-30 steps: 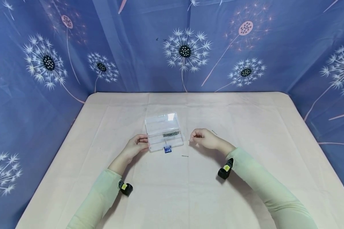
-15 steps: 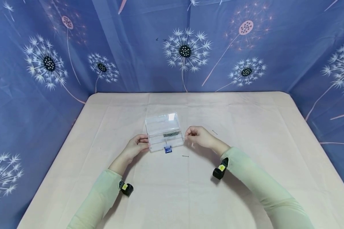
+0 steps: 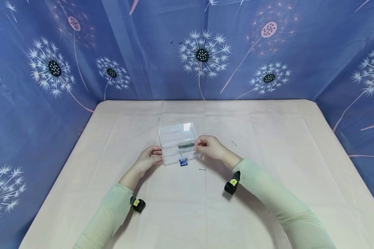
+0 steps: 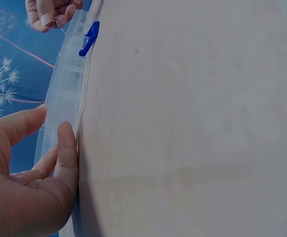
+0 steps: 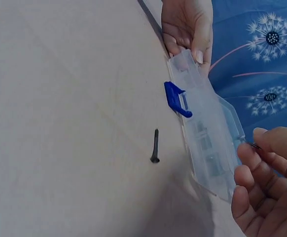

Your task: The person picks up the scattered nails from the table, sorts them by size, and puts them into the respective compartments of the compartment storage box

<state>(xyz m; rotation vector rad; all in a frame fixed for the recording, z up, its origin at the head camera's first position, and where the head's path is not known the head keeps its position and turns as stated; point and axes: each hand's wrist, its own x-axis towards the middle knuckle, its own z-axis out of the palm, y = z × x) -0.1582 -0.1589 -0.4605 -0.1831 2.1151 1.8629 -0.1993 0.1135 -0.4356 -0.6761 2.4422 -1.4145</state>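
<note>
A clear plastic compartment box [image 3: 171, 158] with a blue latch [image 3: 183, 162] stands with its lid [image 3: 174, 135] raised. Thumb and fingers of my left hand [image 3: 148, 159] hold the box's left end. My right hand [image 3: 210, 147] is at the right end, over the rear compartment, pinching a thin dark screw [image 5: 254, 145] between thumb and forefinger; most of it is hidden by the fingers. Several dark screws [image 3: 185, 146] lie side by side in the rear right compartment. The front compartments show no screws.
One loose screw [image 3: 202, 169] lies on the pink tablecloth [image 3: 174, 207] in front of the box. Another screw [image 3: 234, 143] lies to the right, beyond my right forearm. A blue dandelion-print curtain [image 3: 156, 52] surrounds the table.
My right hand has moved left with the screw, from beside the box to over its right end. My left hand has kept its hold on the box.
</note>
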